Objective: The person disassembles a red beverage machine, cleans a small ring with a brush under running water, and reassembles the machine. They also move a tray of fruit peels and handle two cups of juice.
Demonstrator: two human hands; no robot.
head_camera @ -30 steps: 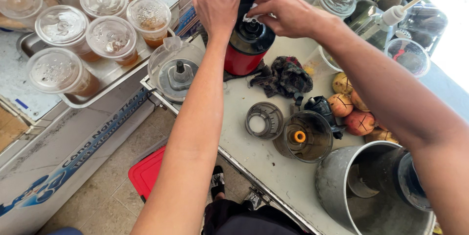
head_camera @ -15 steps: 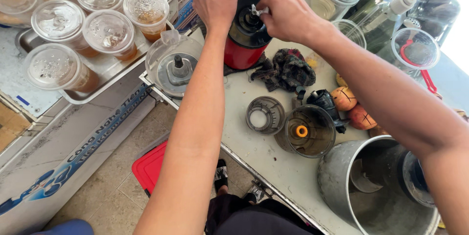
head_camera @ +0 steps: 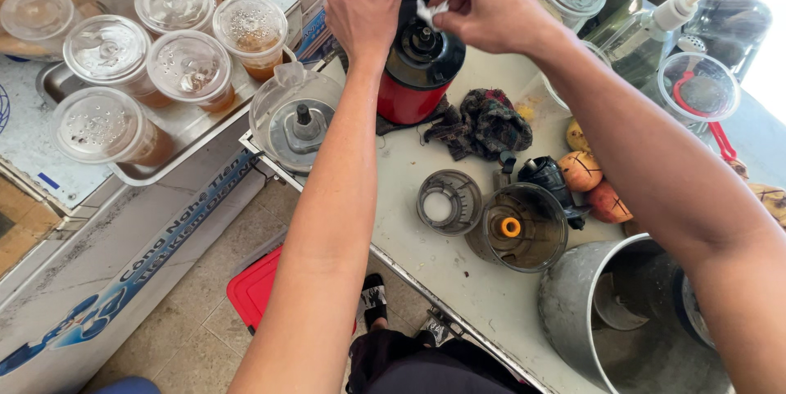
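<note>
Gripping the black upright column of a juicer base [head_camera: 420,67] at twelve o'clock, the left hand [head_camera: 370,8] wraps its fingers around the upper part, while the right hand [head_camera: 491,8] pinches a small white wad of tissue [head_camera: 429,12] between thumb and fingertips, just above the black drive socket on the red body. That red and black machine stands on a pale worktop [head_camera: 458,279], touching a crumpled dark rag [head_camera: 483,124] at its four o'clock. Loose juicer parts lie nearer the person: a clear bowl with a centre shaft [head_camera: 296,120] at nine o'clock of the base, a small round grey strainer ring [head_camera: 449,202] and a smoky drum with an orange hub [head_camera: 519,226] at five o'clock, with a black auger [head_camera: 547,177] just beside the drum. Two reddish fruits [head_camera: 594,185] sit at three o'clock of the drum, near a large steel pot [head_camera: 630,320] at the lower right. Lidded plastic cups of amber drink [head_camera: 176,42] crowd a metal tray [head_camera: 184,128] at ten o'clock. A clear spray bottle [head_camera: 647,30] lies at two o'clock.
</note>
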